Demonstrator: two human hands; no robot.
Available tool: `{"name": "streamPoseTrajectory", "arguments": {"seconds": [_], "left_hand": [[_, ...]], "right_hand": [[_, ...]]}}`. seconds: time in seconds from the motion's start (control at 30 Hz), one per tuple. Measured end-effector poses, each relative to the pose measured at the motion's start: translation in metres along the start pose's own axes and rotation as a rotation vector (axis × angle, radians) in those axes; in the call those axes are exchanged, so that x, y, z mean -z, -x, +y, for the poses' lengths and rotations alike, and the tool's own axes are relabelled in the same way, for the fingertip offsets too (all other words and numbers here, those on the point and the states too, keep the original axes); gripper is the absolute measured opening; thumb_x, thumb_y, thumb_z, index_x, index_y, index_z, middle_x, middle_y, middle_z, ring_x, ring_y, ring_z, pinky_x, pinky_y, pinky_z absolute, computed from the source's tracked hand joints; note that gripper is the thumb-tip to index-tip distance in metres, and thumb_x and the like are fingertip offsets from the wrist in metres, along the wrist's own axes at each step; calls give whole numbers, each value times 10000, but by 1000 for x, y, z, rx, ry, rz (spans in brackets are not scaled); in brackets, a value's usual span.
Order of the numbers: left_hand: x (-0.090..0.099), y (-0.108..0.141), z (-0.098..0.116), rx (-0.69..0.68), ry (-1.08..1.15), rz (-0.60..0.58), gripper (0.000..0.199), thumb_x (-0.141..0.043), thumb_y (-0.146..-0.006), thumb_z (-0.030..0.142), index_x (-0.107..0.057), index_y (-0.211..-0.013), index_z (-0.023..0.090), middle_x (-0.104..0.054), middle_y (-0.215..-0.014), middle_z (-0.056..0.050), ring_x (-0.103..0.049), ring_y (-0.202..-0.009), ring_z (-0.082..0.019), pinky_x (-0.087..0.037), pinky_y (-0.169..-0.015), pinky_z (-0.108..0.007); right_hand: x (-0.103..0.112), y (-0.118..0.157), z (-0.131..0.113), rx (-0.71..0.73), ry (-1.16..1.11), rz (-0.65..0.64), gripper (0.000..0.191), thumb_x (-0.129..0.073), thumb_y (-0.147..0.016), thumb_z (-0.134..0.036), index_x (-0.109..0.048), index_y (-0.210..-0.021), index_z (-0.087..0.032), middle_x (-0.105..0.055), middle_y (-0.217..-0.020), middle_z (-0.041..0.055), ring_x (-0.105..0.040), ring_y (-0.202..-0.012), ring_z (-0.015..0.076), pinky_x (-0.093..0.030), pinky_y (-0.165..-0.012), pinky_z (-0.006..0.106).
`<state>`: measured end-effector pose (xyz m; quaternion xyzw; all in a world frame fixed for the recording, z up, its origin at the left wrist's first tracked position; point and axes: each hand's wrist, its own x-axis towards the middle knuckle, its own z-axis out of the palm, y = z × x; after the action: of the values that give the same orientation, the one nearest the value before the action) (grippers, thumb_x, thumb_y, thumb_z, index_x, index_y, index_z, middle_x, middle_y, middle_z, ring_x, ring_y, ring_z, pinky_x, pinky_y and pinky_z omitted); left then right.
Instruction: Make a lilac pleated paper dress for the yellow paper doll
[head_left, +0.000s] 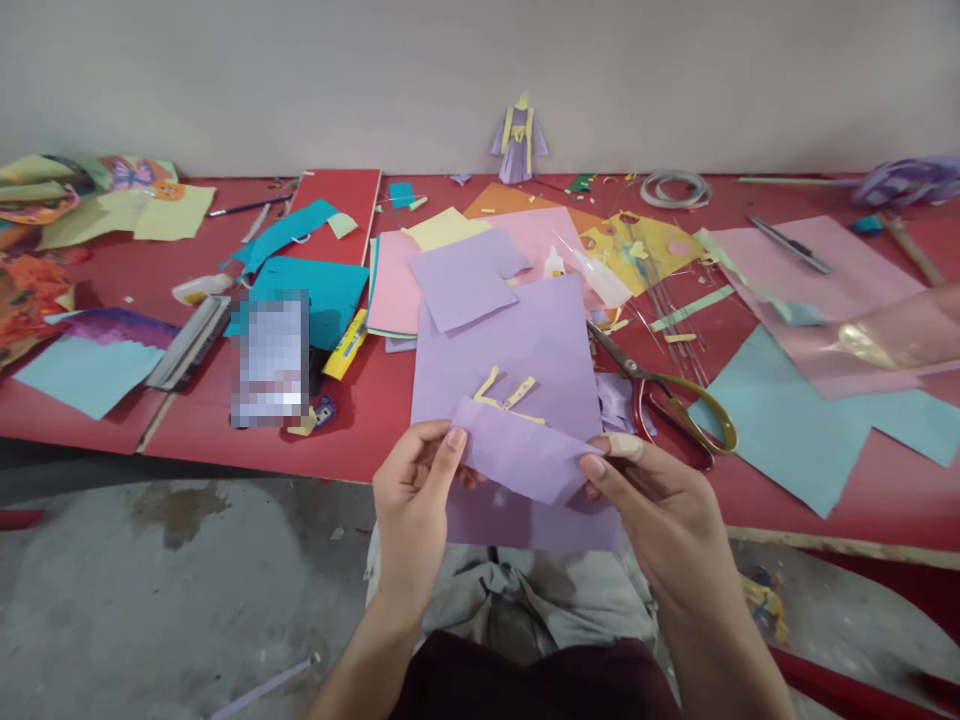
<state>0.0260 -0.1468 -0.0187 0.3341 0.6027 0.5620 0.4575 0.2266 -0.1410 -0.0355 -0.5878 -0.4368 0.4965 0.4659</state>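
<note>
A strip of purple paper (pixel 525 452) is stretched between my two hands, above the near edge of the table. My left hand (pixel 424 465) pinches its left end between thumb and fingers. At the right end my right hand (pixel 637 480) grips a corner, with a pale wrap around one finger. Beneath lies a large purple sheet (pixel 510 370), bearing narrow yellow paper strips (pixel 517 393) just beyond the held piece. A smaller purple square (pixel 465 280) rests at its far end. Scissors (pixel 660 385) with yellow-green and red handles lie to the right of the sheet.
A purple and yellow paper figure (pixel 517 140) leans against the wall. Left are a glue stick (pixel 346 345), a blurred-out phone (pixel 270 360) and teal paper (pixel 330 290). Right are light blue sheets (pixel 795 430), pink paper (pixel 810 300), a cutter knife (pixel 789 245) and coiled wire (pixel 675 188).
</note>
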Motion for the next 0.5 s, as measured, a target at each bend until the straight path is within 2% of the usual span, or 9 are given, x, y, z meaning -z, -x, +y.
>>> {"name": "streamPoseTrajectory", "arguments": {"seconds": [0.13,0.33,0.5], "left_hand": [[0,-1,3,-14,-61,-59,215,-698,-912,398,-713,-876,186,-640,-690,26,-619,-605,-89,-518,-603,-177],[0,-2,6,-81,-130,-109,197,-711,-903,388,-725,-978,206,-722,-858,-10,-666,-786,-124,-542,-710,-190],[-1,-3,6,-99,-219,-113,189,-718,-892,388,-716,-906,200,-705,-810,0,-661,-757,-128,-531,-707,-202]], "right_hand": [[2,-1,-1,15,-8,-7,208,-755,-844,-418,-734,-920,-225,-694,-799,24,-647,-684,162,-559,-610,270],[-3,-1,-10,60,116,19,206,-750,-844,-419,-732,-868,-215,-687,-772,13,-631,-700,144,-544,-643,239],[-4,-2,-10,97,152,34,203,-731,-859,-421,-742,-921,-228,-711,-816,15,-659,-725,149,-566,-666,242]]}}
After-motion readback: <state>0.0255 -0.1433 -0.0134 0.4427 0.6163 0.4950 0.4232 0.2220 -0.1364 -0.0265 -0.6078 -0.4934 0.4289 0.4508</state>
